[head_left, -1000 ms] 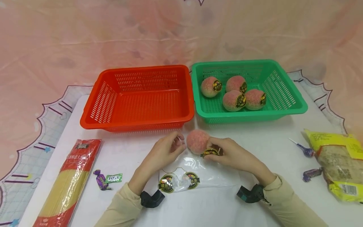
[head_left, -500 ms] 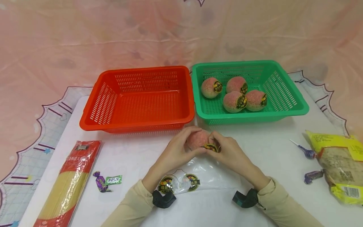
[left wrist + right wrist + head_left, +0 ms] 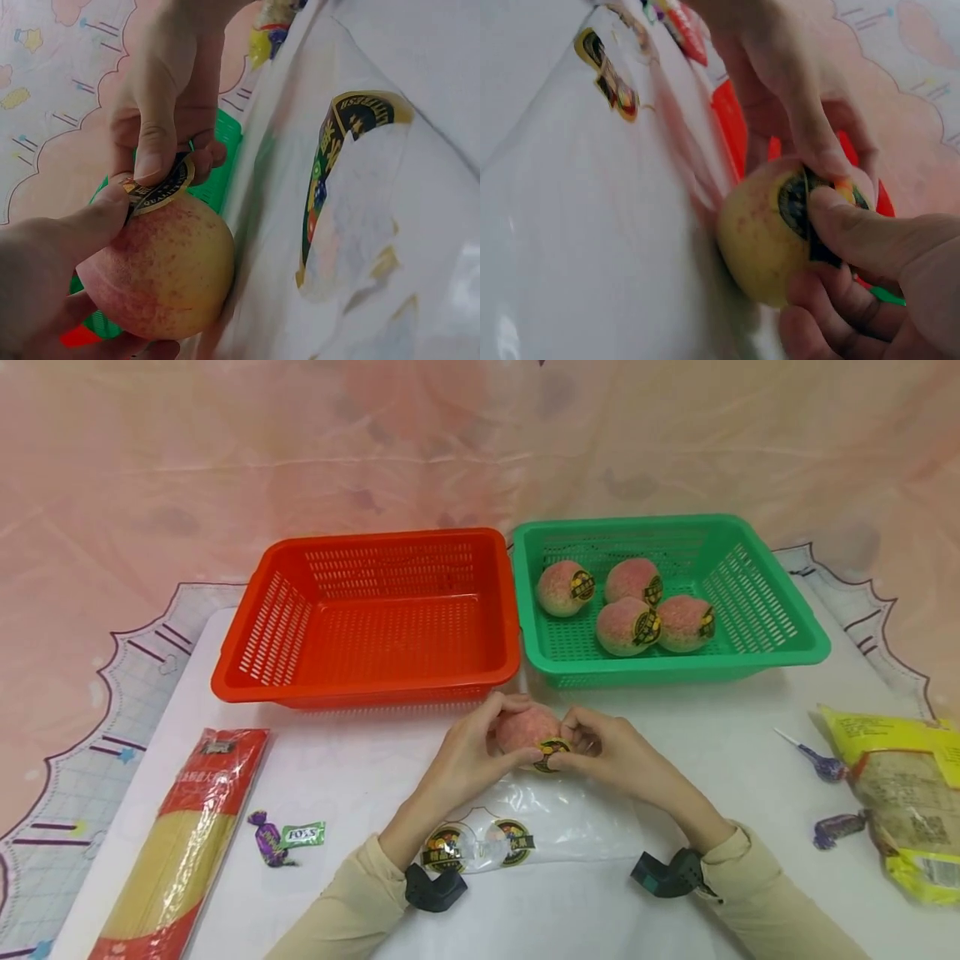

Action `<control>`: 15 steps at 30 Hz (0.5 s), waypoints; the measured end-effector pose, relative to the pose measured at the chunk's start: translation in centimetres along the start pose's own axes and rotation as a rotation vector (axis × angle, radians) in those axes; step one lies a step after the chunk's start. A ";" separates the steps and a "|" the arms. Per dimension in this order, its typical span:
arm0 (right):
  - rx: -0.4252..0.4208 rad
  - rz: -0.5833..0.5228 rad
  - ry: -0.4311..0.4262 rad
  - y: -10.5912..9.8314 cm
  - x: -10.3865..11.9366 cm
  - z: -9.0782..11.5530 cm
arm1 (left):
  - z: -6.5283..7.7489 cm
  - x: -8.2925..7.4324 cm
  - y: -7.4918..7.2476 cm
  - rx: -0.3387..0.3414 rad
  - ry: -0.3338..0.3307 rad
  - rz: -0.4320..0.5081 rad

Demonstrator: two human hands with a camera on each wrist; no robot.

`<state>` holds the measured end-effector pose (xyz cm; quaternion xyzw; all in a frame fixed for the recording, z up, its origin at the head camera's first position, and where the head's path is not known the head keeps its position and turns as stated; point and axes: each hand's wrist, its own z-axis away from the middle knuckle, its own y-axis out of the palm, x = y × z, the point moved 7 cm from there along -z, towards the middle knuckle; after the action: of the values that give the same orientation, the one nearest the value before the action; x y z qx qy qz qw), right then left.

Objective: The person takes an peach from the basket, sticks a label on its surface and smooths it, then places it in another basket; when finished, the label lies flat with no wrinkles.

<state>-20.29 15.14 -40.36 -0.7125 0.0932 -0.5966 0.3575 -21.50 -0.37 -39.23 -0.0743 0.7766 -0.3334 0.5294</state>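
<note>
A pink-and-yellow peach (image 3: 525, 728) rests low over a clear plastic sheet (image 3: 577, 831) in the head view. Curled around its left side, my left hand (image 3: 472, 752) holds it, the thumb touching a black-and-gold sticker (image 3: 553, 753). My right hand (image 3: 618, 760) pinches that sticker between thumb and curled fingers at the peach's right side. In the left wrist view, both thumbs lie on the sticker (image 3: 161, 191) atop the peach (image 3: 169, 274). Part of the sticker (image 3: 823, 251) stands off the peach in the right wrist view. Two more round stickers (image 3: 514, 842) lie on the sheet.
A red basket (image 3: 360, 689) and a green basket (image 3: 675, 670) with several stickered peaches (image 3: 628, 627) stand behind. Packaged noodles (image 3: 183, 835) and wrapped candies (image 3: 303, 834) lie left. A lollipop (image 3: 828, 768), a purple candy (image 3: 838, 829) and a yellow bag (image 3: 900, 793) lie right.
My left hand has moved right and taken hold of the peach, its thumb coming onto the sticker. The right hand stays at the sticker, which now faces more forward.
</note>
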 end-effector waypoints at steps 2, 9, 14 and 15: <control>0.024 -0.013 0.004 -0.2 -0.4 -0.1 | -0.1 0.0 0.1 0.007 0.004 0.003; -0.020 -0.030 0.030 -2.0 -2.5 0.0 | 0.0 1.5 -0.3 0.043 -0.051 0.216; 0.047 -0.108 0.021 -1.6 -2.5 0.0 | 0.1 2.0 -0.4 0.063 -0.048 0.260; 0.061 -0.117 0.019 -1.3 -2.3 -0.1 | 0.1 2.0 -0.4 0.063 -0.047 0.260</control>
<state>-21.44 17.35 -41.39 -0.6998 0.0368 -0.6256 0.3427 -22.37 -1.65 -40.53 0.0359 0.7560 -0.2845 0.5884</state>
